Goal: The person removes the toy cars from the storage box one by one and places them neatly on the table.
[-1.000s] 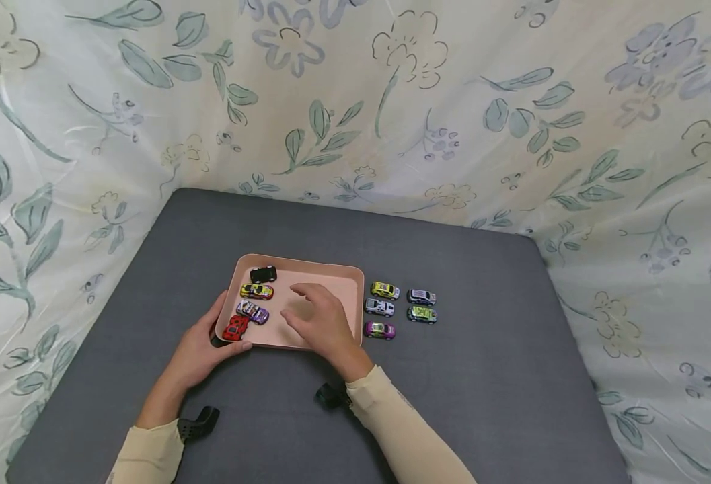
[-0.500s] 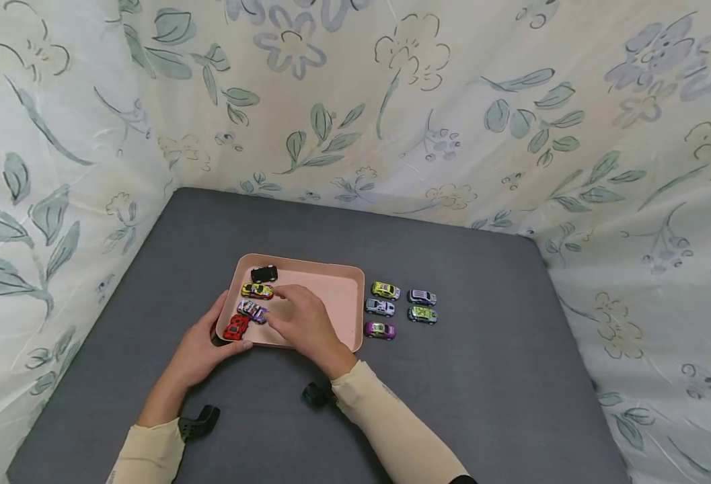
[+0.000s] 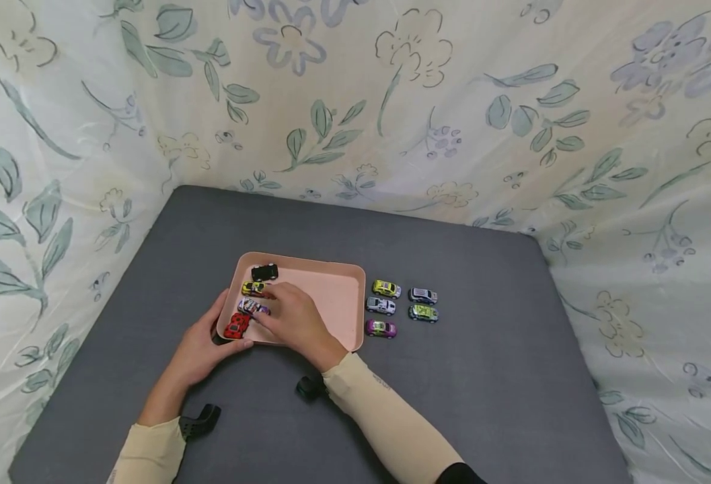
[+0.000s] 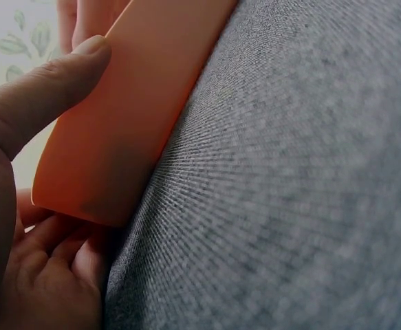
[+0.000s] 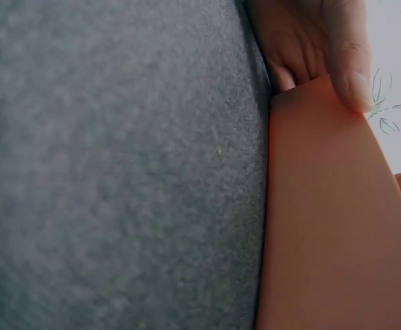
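A pink tray (image 3: pixel 337 296) lies on the grey mat and holds a black car (image 3: pixel 264 271), a yellow car (image 3: pixel 251 288), a purple-and-white car (image 3: pixel 247 306) and a red car (image 3: pixel 236 326) along its left side. My left hand (image 3: pixel 217 338) grips the tray's near left corner, thumb over the rim (image 4: pixel 83 58) and fingers curled beneath. My right hand (image 3: pixel 269 304) reaches across the tray, fingertips down on the purple-and-white car beside the yellow one. Its fingers hide whether they pinch it. The right wrist view shows only the tray wall (image 5: pixel 324 227) and mat.
Several more toy cars stand on the mat right of the tray, among them a yellow-green one (image 3: pixel 385 288), a green one (image 3: pixel 422 312) and a purple one (image 3: pixel 381 329). Floral cloth walls the mat (image 3: pixel 482 376) at the back and both sides.
My right hand has moved left from the tray's bare middle onto the row of cars. The left hand and the tray have stayed put.
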